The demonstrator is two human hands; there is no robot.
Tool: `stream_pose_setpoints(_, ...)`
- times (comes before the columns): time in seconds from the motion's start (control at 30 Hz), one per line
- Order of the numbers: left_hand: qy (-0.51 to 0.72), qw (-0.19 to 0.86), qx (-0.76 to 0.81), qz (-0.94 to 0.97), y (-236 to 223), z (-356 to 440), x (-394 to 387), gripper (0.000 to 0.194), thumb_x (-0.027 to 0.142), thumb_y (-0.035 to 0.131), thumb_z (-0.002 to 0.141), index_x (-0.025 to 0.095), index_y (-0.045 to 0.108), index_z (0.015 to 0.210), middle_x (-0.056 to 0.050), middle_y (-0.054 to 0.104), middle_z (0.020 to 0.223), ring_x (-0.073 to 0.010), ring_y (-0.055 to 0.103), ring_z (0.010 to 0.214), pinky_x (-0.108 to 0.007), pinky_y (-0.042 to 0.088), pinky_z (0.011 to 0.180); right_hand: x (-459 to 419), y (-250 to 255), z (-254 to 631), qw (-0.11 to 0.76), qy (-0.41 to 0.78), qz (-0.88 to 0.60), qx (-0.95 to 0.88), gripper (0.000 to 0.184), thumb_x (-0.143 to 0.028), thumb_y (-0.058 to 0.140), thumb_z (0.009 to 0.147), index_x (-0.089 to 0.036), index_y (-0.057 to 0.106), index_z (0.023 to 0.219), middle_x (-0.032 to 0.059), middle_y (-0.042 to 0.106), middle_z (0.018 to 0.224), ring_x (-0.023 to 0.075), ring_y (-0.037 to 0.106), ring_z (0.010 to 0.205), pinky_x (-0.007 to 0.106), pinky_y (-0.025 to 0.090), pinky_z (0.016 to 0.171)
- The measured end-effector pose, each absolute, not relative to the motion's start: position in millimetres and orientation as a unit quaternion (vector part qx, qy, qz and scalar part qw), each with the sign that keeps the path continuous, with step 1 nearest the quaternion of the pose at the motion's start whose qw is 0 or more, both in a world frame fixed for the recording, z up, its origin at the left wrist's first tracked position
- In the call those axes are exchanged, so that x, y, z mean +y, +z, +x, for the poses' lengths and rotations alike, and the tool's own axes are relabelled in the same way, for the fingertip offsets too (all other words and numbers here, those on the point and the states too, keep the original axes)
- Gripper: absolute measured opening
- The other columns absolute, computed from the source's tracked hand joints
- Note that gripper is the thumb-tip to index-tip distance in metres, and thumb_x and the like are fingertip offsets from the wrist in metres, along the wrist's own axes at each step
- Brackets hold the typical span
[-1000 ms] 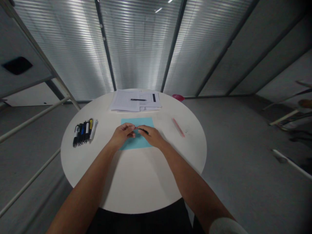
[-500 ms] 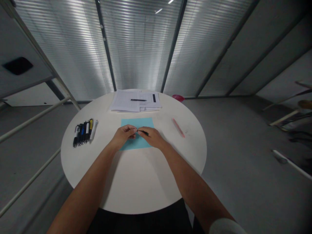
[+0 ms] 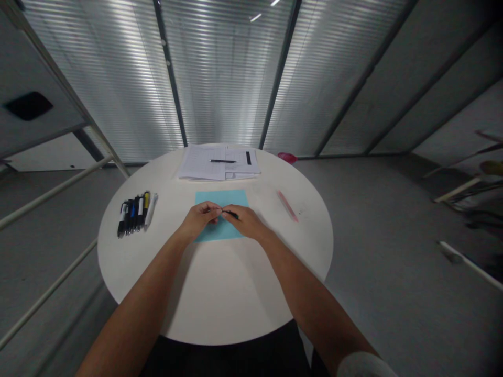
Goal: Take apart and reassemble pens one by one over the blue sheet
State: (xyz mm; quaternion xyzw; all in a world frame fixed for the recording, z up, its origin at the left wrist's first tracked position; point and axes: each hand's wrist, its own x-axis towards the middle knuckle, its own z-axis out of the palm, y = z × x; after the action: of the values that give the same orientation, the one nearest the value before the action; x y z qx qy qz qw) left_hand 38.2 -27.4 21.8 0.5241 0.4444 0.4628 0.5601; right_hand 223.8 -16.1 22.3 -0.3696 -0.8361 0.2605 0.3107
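Observation:
My left hand (image 3: 202, 219) is closed in a pinch over the left half of a turquoise sheet of paper (image 3: 222, 197). What sits between its fingertips is mostly hidden, a thin dark bit at most. Facing it, fingertips nearly touching, my right hand (image 3: 247, 220) is closed around a slim black pen (image 3: 233, 214). The pen's dark end shows over the right thumb, and its other end points toward the left fingertips. Whether the pen is whole or in parts is too small to tell.
On the round white table (image 3: 228, 293), several pens (image 3: 133, 213) lie in a row at left. A pink pen-shaped item (image 3: 288, 205) lies at right. Printed papers (image 3: 200, 166) with a dark pen (image 3: 223, 161) on top lie at the back. A metal frame (image 3: 51, 183) stands left.
Both hands stay in nearly the same place over the turquoise sheet. The fingertips have shifted only slightly around the black pen.

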Motion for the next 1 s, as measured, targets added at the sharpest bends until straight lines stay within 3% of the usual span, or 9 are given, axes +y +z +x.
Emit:
stream_pose_setpoints(0.77, 0.453, 0.566, 0.443, 0.528, 21.0, 38.6, -27.2, 0.028, 0.036, 0.074, 0.069, 0.015, 0.065, 0.084, 0.000, 0.059, 0.064, -0.0113, 0.054, 0.058, -0.026, 0.044, 0.059, -18.1, 24.4, 222.8, 0.312, 0.260, -0.381, -0.830, 0.027, -0.039, 0.045, 0.093, -0.023, 0.065, 0.104, 0.0015, 0.069, 0.096, 0.0133, 0.061, 0.084, 0.024, 0.041, 0.075)
stream_pose_setpoints(1.0, 0.454, 0.564, 0.454, 0.519, 23.8, 40.6, -27.9, 0.029, 0.038, 0.074, 0.068, 0.014, 0.064, 0.080, 0.000, 0.059, 0.062, -0.0118, 0.054, 0.056, -0.027, 0.044, 0.059, -15.9, 20.5, 223.3, 0.305, 0.250, -0.385, -0.834, 0.022, -0.033, 0.050, 0.091, -0.024, 0.066, 0.104, 0.0012, 0.069, 0.095, 0.0133, 0.061, 0.082, 0.024, 0.042, 0.074)
